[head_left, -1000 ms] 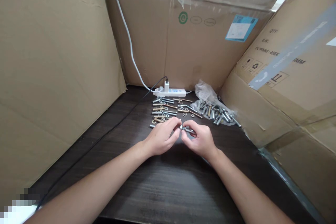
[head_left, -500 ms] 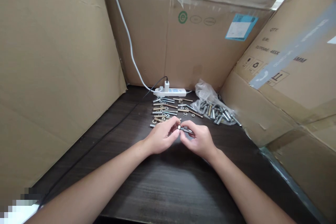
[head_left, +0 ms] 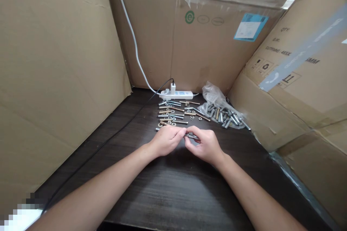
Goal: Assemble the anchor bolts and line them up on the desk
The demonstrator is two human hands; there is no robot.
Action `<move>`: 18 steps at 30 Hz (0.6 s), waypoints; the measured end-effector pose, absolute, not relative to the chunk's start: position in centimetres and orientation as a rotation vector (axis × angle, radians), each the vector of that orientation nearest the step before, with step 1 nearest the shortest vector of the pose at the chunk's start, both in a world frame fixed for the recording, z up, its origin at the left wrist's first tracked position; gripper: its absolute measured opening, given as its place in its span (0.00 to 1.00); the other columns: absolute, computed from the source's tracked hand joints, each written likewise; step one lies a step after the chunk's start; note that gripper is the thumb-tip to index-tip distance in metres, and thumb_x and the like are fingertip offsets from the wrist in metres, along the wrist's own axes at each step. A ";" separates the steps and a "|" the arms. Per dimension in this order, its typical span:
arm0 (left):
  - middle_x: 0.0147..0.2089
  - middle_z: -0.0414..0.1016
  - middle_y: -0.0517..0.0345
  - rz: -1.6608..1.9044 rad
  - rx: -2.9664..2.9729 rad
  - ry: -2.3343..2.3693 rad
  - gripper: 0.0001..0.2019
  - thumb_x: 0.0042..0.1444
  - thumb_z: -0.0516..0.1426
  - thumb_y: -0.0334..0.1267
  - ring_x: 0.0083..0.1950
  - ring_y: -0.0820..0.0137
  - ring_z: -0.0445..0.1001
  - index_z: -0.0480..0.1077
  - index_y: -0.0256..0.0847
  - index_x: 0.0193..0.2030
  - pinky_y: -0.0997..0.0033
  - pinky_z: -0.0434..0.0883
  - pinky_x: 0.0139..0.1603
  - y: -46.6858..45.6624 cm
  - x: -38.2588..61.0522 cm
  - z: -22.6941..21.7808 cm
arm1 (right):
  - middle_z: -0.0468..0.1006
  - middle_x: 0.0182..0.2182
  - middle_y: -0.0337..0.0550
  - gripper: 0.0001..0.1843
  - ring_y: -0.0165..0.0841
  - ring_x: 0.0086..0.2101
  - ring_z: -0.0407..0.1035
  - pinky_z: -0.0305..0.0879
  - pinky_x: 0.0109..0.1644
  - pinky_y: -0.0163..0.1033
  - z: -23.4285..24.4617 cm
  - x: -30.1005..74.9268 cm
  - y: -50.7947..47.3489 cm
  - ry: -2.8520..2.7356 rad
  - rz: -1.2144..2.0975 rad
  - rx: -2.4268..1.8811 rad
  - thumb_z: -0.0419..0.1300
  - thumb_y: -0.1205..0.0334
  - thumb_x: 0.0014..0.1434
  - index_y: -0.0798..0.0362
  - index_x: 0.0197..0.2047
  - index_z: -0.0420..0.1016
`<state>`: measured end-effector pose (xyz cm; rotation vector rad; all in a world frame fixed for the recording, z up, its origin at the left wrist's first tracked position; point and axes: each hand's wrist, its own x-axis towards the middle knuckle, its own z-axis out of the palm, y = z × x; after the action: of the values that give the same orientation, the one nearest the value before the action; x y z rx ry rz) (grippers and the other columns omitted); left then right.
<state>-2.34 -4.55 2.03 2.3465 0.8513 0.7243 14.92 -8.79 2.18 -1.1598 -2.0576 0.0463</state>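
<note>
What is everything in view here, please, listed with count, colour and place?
brown cardboard boxes: three, walling the left, back and right
blue-and-white label: one, on the back box
dark wooden table: one, under everything
white power strip: one, at the back, plug inserted
white cable: one, running up the back box
black cable: one, across the table's left
loose metal bolts and washers: many, silver and brass, in rows beyond the hands
clear plastic bag of bolts: one, right of the rows
grey metal bolt: one, between both hands
left hand: pinching the bolt's end
right hand: gripping the bolt's shaft
</note>
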 end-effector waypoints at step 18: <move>0.23 0.60 0.64 0.741 2.356 0.819 0.17 0.63 0.42 0.40 0.26 0.76 0.59 0.56 0.39 0.24 0.75 0.56 0.30 -4.4 -2.1 1.7 | 0.71 0.19 0.33 0.06 0.24 0.18 0.63 0.56 0.25 0.29 2.1 15.1 -8.7 -2.045 0.015 -1.163 0.57 0.63 0.53 0.52 0.34 0.73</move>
<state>-2.13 -4.37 1.70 2.3556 0.8187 0.7412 15.05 -8.73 2.13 -1.1631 -2.0451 0.0147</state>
